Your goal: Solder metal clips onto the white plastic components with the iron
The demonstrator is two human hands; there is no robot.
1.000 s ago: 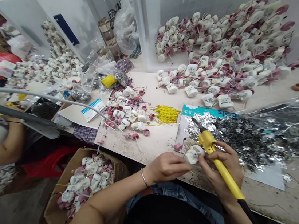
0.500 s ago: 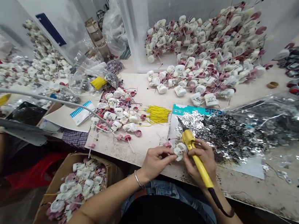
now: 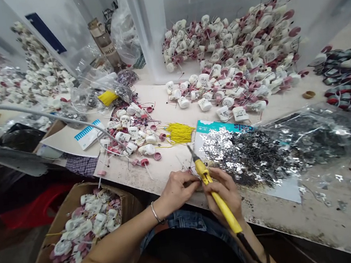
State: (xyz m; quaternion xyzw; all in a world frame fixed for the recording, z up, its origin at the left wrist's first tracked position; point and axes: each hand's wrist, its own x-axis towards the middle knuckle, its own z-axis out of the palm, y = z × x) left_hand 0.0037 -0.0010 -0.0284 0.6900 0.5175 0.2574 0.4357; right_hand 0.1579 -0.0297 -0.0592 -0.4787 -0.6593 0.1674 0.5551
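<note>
My right hand is closed around a yellow soldering iron, its dark pointed tip aimed up and to the left. A black cable leaves the handle's lower end. Beside it, my left hand is closed in a pinch at the table's front edge. What its fingertips hold is mostly hidden behind the fingers and the iron. Just ahead lies a bundle of yellow wires. To the right, small shiny metal pieces are heaped on a white and teal sheet.
White and pink plastic parts with thin wires lie left of the wires. A larger heap fills the back. A cardboard box of similar parts stands below left. A clear plastic bag lies right. A grey bar crosses the left.
The white plastic part at my left fingertips is no longer plainly visible. The soldering iron has shifted left, its tip now nearer my left hand. The whole view has moved slightly.
</note>
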